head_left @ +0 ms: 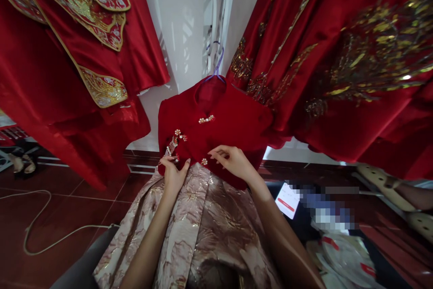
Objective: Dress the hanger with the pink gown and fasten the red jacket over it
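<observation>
White wall, garments flanking red top

At centre frame, the left hand and right hand flank a pearly flower-shaped ornament on a deep-red, stand-collared fabric top.

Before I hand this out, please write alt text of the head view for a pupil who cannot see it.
A left hand and right hand are at the front of a red top with beaded buttons, on a purple hanger above patterned cloth. Red garments hang on both sides; a lit phone lies lower right.
</observation>
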`<state>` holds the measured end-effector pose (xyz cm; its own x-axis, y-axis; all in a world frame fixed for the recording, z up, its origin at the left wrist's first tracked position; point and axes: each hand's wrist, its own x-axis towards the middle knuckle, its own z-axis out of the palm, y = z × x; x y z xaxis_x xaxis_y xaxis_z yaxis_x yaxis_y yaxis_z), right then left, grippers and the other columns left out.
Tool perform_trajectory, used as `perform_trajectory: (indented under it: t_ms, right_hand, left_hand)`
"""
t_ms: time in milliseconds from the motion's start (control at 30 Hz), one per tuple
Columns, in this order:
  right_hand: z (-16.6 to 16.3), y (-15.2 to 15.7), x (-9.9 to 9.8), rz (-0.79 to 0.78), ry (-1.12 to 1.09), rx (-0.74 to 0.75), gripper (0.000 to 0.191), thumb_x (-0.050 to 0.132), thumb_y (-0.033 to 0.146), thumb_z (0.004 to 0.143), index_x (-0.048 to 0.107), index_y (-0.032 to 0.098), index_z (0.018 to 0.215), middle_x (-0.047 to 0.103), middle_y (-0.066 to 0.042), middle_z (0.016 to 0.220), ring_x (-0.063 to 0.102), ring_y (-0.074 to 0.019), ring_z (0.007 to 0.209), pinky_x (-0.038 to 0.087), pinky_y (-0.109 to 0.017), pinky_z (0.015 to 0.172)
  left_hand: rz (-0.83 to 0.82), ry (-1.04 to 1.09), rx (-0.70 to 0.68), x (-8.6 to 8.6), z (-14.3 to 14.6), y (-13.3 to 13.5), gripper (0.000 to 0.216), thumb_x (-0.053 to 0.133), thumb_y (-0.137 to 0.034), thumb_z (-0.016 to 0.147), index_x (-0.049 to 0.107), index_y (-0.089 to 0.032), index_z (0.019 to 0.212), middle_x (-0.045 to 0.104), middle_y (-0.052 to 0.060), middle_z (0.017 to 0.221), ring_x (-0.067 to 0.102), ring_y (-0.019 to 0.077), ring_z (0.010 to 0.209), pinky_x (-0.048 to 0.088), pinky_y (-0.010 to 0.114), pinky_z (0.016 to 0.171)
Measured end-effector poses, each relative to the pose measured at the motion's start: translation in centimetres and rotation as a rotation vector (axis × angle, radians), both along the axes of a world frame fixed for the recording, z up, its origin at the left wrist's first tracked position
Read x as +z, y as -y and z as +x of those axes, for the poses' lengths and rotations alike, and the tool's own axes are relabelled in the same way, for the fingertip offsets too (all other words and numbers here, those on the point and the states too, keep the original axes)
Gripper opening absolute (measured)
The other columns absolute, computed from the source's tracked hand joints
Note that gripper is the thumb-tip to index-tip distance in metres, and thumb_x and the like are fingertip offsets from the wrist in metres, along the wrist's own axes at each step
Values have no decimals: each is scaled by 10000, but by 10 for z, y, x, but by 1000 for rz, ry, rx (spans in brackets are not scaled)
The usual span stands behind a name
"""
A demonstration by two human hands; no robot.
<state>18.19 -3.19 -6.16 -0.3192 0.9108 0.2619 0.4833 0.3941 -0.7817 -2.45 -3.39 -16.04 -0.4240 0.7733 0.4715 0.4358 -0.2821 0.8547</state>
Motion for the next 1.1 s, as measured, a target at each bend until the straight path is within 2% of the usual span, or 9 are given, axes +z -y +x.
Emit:
perform_trajectory:
  t_ms: [167, 333, 500, 633, 700, 800, 900, 967, 1100]
  right_hand:
    - [-14, -4, -19, -40, 67, -27, 329, 601, 322, 785, 583, 159, 1070, 686, -46, 807, 634, -149, 679, 485, -279, 647]
    - [-20, -7, -31, -40, 191, -2, 217, 652, 308, 740, 611, 165, 898, 616, -21, 732, 580, -132, 641, 426, -245, 591]
    - [-15, -5, -22, 44, 157, -20, 193, 708, 274, 677, 565, 181, 767, 576, -25, 805, 547, -103, 627, 429, -228, 586]
    - [-10, -4, -15, -87, -3, 5, 187, 655, 270, 721, 493, 195, 778, 597, 7, 728, 561, -90, 520, 415, -211, 471]
    - [-5, -4, -12, -136, -80, -25, 204, 665, 287, 714, 494, 195, 776, 613, 9, 680, 598, -113, 543, 450, -221, 478]
    - [1, 1, -3, -176, -178, -60, 243, 717, 318, 670, 541, 177, 761, 654, -25, 688, 637, -145, 605, 519, -267, 545]
    - [2, 11, 11, -266, -265, 52, 258, 736, 323, 662, 580, 164, 792, 680, -44, 721, 656, -156, 649, 551, -296, 608]
    - [-5, 19, 18, -305, -302, 152, 239, 721, 314, 691, 596, 163, 828, 684, -42, 741, 662, -154, 690, 551, -296, 649]
    - [-25, 27, 18, -194, -269, 260, 134, 654, 257, 770, 599, 178, 864, 675, -15, 784, 648, -130, 752, 517, -258, 698]
  left_hand:
    - [-60, 67, -95, -2, -4, -10, 452, 645, -275, 692, 288, -216, 963, 521, 16, 865, 577, 144, 676, 486, 290, 645]
    - [-41, 120, -38, 5, -12, -5, 341, 631, -237, 649, 428, -193, 920, 565, -1, 789, 566, 122, 636, 477, 254, 631]
    - [57, 191, 67, 33, -20, 7, 141, 579, -209, 676, 558, -160, 806, 580, -7, 697, 541, 100, 612, 453, 213, 618]
    - [137, 180, 65, 53, -5, 17, 109, 544, -180, 712, 603, -154, 800, 589, -6, 700, 546, 101, 643, 445, 205, 646]
    - [133, 175, 33, 49, 11, 22, 123, 538, -167, 720, 607, -156, 822, 580, -8, 699, 533, 98, 633, 438, 203, 633]
    - [93, 165, -62, 28, 34, 24, 176, 543, -137, 708, 599, -161, 873, 566, -16, 701, 509, 92, 606, 431, 202, 612]
    - [59, 148, -159, 7, 44, 22, 211, 571, -148, 704, 580, -167, 914, 554, -26, 696, 503, 92, 598, 434, 211, 620]
    - [57, 135, -194, 0, 44, 20, 227, 604, -180, 708, 565, -169, 931, 543, -30, 693, 507, 96, 613, 432, 214, 629]
    - [48, 113, -227, -2, 39, 21, 271, 630, -191, 704, 524, -180, 953, 530, -37, 710, 509, 100, 645, 418, 209, 630]
